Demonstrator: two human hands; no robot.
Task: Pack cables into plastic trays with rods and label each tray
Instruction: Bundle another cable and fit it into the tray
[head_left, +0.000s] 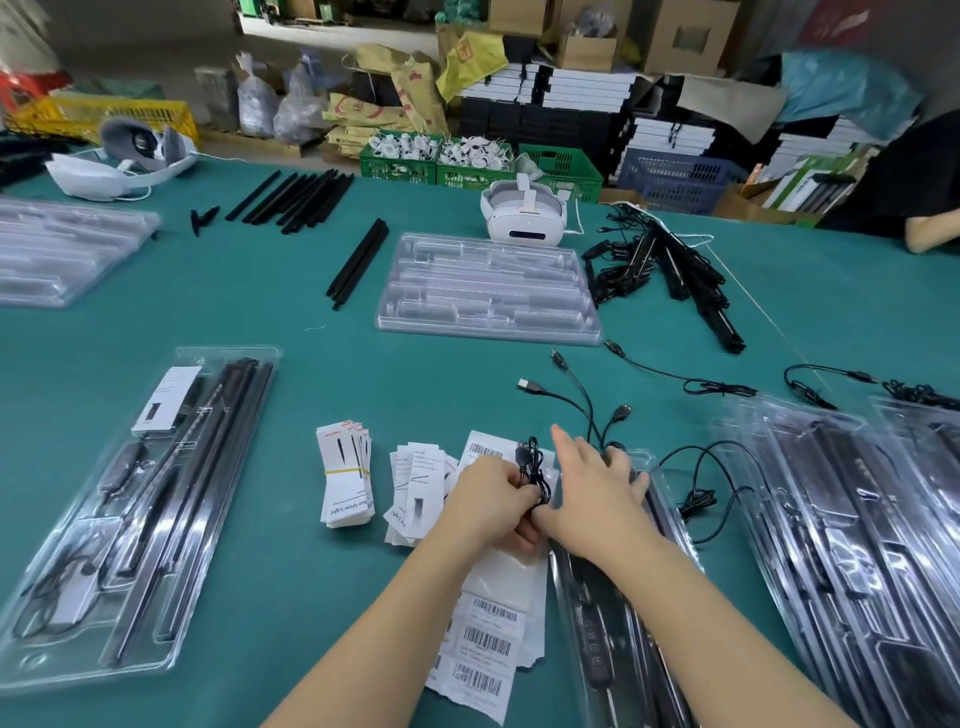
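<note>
Pinching the light, springy cable bundle (532, 475) in my curled left hand (493, 501) at its waist, my flat, empty right hand (597, 491) presses the flimsy tray (675, 525).

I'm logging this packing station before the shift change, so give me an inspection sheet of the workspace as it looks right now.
Surface: green table, cloth-like cover.
Job's things: packed tray at left with rods, cable and card; empty tray stack at centre; tray in work under the right arm; more packed trays at right; barcode labels; banded cards.
Clutter: two white headsets, loose rods.
Grippers: left hand grips a coiled cable; right hand lies flat, fingers straight, on the tray.
Cables: loose USB leads; bundled pile.
Surroundings: crates, boxes, sacks; another person's arm.
</note>
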